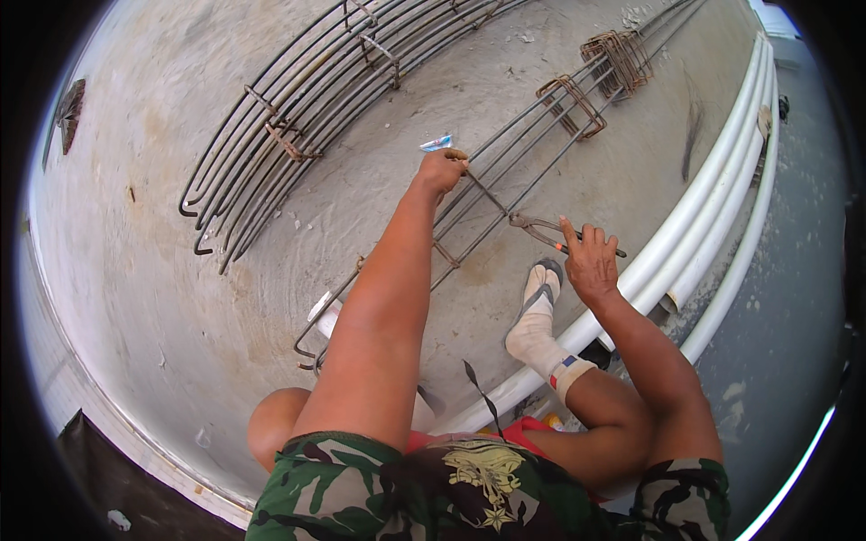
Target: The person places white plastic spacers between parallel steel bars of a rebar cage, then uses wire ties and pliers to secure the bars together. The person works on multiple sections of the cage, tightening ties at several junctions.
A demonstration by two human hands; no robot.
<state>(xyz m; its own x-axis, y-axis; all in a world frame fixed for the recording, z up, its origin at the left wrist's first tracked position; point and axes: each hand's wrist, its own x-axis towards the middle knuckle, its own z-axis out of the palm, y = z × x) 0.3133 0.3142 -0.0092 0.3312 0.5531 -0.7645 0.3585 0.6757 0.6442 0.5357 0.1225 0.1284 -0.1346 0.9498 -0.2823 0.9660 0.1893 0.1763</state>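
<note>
Below me lies a long cage of steel reinforcing bars [526,155], running from near my knees to the far right. My left hand [442,171] is closed around the far end of a short steel crosspiece [487,193], which looks like one side of a stirrup across the bars. In my right hand [593,263] is a pair of pincers [539,227] with its handles spread. The pincers' jaws are at the crosspiece's near end; whether they grip wire there is too small to tell. Closer to me, another stirrup [446,253] sits around the bars.
Several rusty stirrups [616,61] are bunched farther along the cage. Bent bars [298,117] lie at the upper left. White pipes [686,216] run along the right, beside my sandalled foot [538,311]. A thin wire bundle [693,126] and a small blue-white packet [437,142] rest on the concrete.
</note>
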